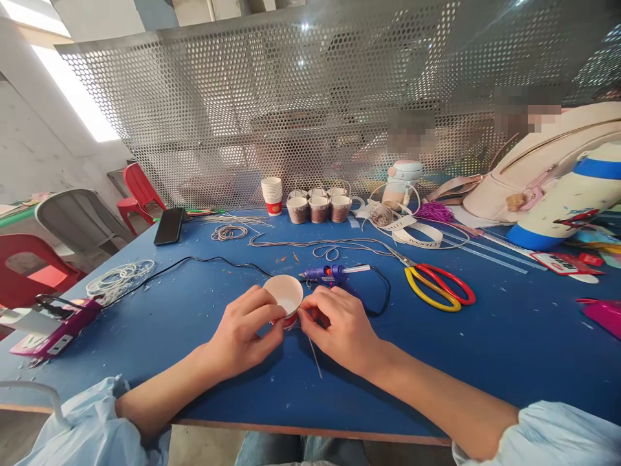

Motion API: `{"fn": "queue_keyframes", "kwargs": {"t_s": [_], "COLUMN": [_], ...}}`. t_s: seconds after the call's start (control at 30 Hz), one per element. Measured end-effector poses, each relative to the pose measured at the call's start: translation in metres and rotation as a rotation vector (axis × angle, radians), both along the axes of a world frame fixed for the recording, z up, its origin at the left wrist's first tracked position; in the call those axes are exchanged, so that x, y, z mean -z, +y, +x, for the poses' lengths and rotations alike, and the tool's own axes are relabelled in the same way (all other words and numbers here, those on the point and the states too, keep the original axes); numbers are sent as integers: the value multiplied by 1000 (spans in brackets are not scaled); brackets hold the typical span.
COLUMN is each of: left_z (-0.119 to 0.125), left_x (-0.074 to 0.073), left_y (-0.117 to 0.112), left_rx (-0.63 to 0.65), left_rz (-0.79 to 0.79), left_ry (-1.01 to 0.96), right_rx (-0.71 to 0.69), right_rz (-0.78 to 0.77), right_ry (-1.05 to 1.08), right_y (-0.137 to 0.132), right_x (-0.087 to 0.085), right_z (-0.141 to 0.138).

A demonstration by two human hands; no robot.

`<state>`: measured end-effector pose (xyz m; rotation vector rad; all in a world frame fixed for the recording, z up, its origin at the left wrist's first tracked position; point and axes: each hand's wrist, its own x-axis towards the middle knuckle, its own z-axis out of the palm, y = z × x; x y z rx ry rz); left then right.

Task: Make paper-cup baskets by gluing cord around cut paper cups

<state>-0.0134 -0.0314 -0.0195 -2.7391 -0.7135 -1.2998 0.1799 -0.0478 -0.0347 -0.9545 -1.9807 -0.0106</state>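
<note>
A small paper cup (285, 292) with a white inside and red outside sits tilted on the blue table (509, 336) in front of me. My left hand (245, 330) is closed round its near left side. My right hand (334, 323) is pinched at the cup's right edge, and a thin strand (314, 356) runs from its fingers toward me. A purple glue gun (327, 273) lies just beyond the cup, its black cord looping to the right.
Red and yellow scissors (439, 285) lie to the right. At the back stand a cup stack (272, 194), several wrapped cups (319, 207), cord coils, ribbon and a phone (169, 225). A bag and a bottle (563, 200) sit far right. A perforated metal screen stands behind.
</note>
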Motion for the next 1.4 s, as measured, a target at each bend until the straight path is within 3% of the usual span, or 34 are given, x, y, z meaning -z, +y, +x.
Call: {"fn": "queue_keyframes", "kwargs": {"t_s": [0.4,0.73,1.1,1.4], "left_z": [-3,-4,-7,-12], "left_x": [0,-5,-5,-4], "left_y": [1,0,4,6], "left_rx": [64,71,139,123], "left_rz": [-99,-182,-240,-306], "left_ry": [22,5,10,11], "right_rx": [2,12,-8,-64], "right_rz": [138,40,84,37], "right_ry": [4,-7,-22,53], "right_y": [3,3,3,1], "right_x": [4,5,6,-5], "right_z": [1,1,7,13]}}
